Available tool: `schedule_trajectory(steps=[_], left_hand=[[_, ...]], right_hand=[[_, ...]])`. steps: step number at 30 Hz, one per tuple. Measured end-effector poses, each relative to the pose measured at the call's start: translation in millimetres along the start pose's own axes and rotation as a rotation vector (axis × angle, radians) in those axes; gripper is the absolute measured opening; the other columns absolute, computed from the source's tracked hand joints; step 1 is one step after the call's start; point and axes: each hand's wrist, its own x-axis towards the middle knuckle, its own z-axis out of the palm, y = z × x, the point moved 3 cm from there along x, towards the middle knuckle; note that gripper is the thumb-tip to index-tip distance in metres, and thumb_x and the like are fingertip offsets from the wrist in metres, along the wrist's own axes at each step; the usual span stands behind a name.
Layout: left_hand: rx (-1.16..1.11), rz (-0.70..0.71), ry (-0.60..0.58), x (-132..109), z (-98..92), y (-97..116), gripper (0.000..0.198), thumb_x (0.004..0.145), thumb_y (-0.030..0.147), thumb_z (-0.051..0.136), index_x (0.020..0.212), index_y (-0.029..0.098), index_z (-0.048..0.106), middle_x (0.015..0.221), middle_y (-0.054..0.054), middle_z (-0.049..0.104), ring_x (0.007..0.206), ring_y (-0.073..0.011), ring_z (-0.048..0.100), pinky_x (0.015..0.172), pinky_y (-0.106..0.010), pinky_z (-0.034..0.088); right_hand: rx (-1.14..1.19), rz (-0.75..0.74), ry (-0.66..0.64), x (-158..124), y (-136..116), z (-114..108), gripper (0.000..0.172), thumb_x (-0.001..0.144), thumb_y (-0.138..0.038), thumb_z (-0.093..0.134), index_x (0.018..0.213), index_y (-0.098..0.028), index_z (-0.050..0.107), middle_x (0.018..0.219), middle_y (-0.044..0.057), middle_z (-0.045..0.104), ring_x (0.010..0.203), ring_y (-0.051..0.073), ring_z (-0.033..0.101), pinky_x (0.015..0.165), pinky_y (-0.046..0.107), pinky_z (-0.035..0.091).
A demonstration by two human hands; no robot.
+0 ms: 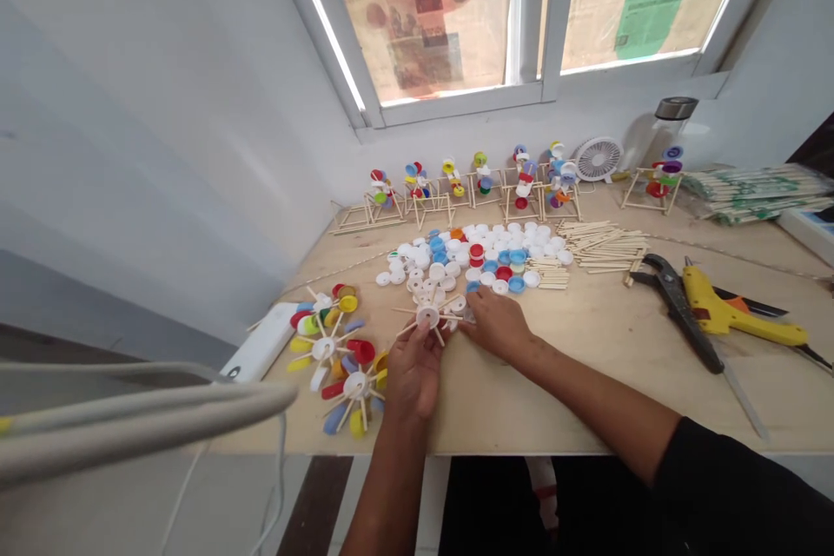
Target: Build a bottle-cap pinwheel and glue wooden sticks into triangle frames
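Note:
My left hand (412,369) is closed on a white bottle cap hub with wooden stick spokes (428,315), holding it just above the wooden table (586,382). My right hand (499,323) rests on the table beside the hub, its fingers pinched at the tip of a spoke near a white cap (458,305). Just beyond both hands lies a pile of white, blue and red bottle caps (479,261).
Three finished spoke wheels with coloured caps (335,356) lie at the left, next to a white power strip (261,346). Loose sticks (599,245), black cutters (678,304) and a yellow glue gun (736,313) lie at the right. Cap-and-stick models (482,187) and a small fan (598,158) line the back.

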Motion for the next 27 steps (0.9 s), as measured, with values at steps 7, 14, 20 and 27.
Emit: schedule_trajectory(steps=[7,14,20,27], left_hand=[[-0.001,0.183,0.098,4,-0.4,10,0.015,0.065,0.02,0.076,0.077,0.016,0.068,0.08,-0.002,0.07,0.074,-0.0116,0.065,0.079,-0.026,0.05],[-0.048,0.18,0.132,-20,5.9,-1,0.018,0.066,0.022,0.075,0.082,0.018,0.068,0.09,-0.003,0.071,0.082,-0.0146,0.066,0.084,-0.031,0.049],[-0.141,-0.008,0.041,-26,12.6,-23,0.02,0.069,0.024,0.072,0.088,0.018,0.067,0.098,-0.006,0.07,0.098,-0.0211,0.064,0.085,-0.036,0.049],[-0.185,-0.087,0.014,-17,22.6,-30,0.018,0.072,0.023,0.07,0.088,0.018,0.067,0.102,-0.007,0.07,0.102,-0.0211,0.063,0.089,-0.035,0.047]], right_hand=[[-0.001,-0.089,0.047,12,-11,-8,0.039,0.085,-0.046,0.049,0.111,-0.017,0.057,0.11,0.011,0.06,0.098,0.022,0.057,0.074,0.03,0.044],[-0.08,-0.267,0.047,44,-5,-25,0.031,0.091,-0.022,0.04,0.114,-0.024,0.06,0.109,0.008,0.061,0.105,0.021,0.052,0.085,0.032,0.037],[-0.162,-0.363,-0.035,72,-17,-12,0.031,0.086,-0.018,0.046,0.108,-0.028,0.064,0.107,0.008,0.063,0.103,0.024,0.051,0.083,0.036,0.035],[-0.228,-0.318,-0.046,72,-7,-13,0.026,0.085,-0.021,0.046,0.097,-0.02,0.069,0.101,0.012,0.066,0.101,0.026,0.05,0.083,0.039,0.031]])
